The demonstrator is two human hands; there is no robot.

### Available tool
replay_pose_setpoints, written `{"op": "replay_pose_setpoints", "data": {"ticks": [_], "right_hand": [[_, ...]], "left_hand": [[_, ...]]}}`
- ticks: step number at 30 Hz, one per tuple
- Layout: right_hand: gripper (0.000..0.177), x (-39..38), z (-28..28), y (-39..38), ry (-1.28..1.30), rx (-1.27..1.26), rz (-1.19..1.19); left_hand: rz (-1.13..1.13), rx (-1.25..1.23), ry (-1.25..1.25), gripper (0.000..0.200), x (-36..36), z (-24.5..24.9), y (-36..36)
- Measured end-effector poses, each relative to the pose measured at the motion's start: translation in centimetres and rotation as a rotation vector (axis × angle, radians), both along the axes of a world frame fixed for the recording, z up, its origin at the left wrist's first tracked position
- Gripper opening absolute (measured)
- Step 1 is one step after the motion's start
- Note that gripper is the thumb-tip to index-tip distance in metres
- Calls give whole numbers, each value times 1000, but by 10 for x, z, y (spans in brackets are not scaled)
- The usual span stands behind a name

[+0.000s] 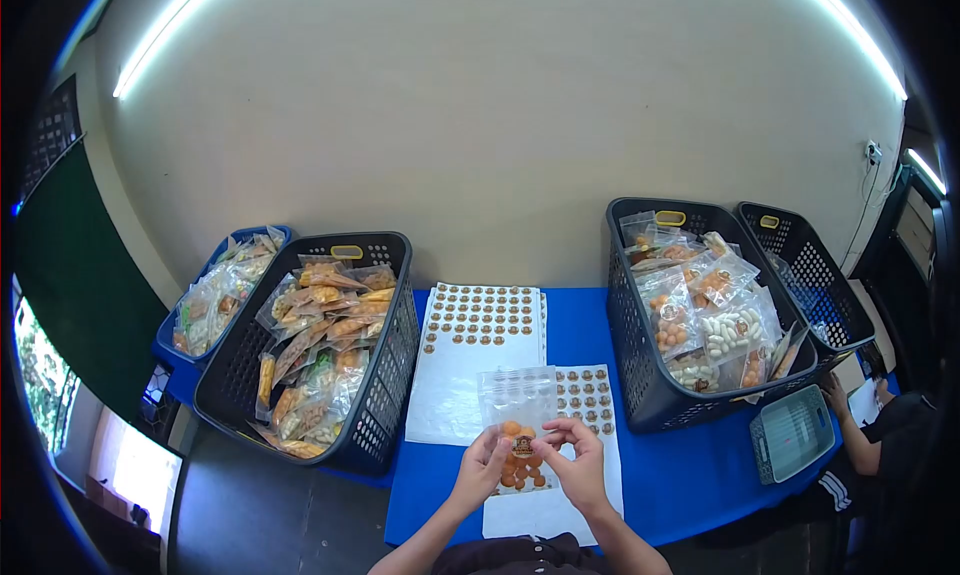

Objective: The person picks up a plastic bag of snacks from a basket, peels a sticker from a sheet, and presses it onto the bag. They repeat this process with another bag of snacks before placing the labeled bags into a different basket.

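A clear zip bag [517, 390] with round orange pieces in its lower part is held upright over the sticker sheets. A small brown round sticker [523, 446] shows on its front. My left hand [481, 469] grips the bag by its left edge, thumb in front. My right hand [577, 466] is at the right edge, its thumb on the front close to the sticker and its fingers curved at the side. Beneath the bag lies a sheet of brown stickers [588, 400], partly covered. Behind it is a larger sticker sheet [478, 315], its lower half bare white.
On the left, a dark basket [385, 375] holds packed bags, beside a blue basket [168, 337]. On the right are a full dark basket [690, 410], another dark basket [815, 260] and a grey-green tray [793, 433]. A co-worker's arm [855, 435] is at far right. The cloth [660, 475] is blue.
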State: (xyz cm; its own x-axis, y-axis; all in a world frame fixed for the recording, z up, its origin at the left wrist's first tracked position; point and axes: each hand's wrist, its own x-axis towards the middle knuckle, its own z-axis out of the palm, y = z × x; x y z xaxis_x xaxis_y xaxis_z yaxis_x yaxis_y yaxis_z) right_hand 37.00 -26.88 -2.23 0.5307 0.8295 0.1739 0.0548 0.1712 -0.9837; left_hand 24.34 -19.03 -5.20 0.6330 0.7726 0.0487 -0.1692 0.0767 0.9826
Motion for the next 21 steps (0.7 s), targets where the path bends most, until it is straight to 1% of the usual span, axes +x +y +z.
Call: {"op": "replay_pose_setpoints", "data": {"ticks": [4,8,11,14,17,21], "right_hand": [[22,-2,-2,1,-39,7,-23],[21,-2,-4,1,-147,12,-38],[21,-3,-4,1,-138,15,-37],[20,-3,-7,1,-184,23,-47],[20,-5,-7,1,-219,12,-85],[23,-6,-2,0,-422,1,-155]], "left_hand": [[-14,-23,-33,36,-1,1,-2],[-16,-39,-63,36,0,7,-3],[-18,-51,-59,35,-1,4,-3],[-9,-19,-14,34,-2,5,-2],[0,-34,-40,33,-1,7,-3],[8,-32,-33,32,0,2,-3]]}}
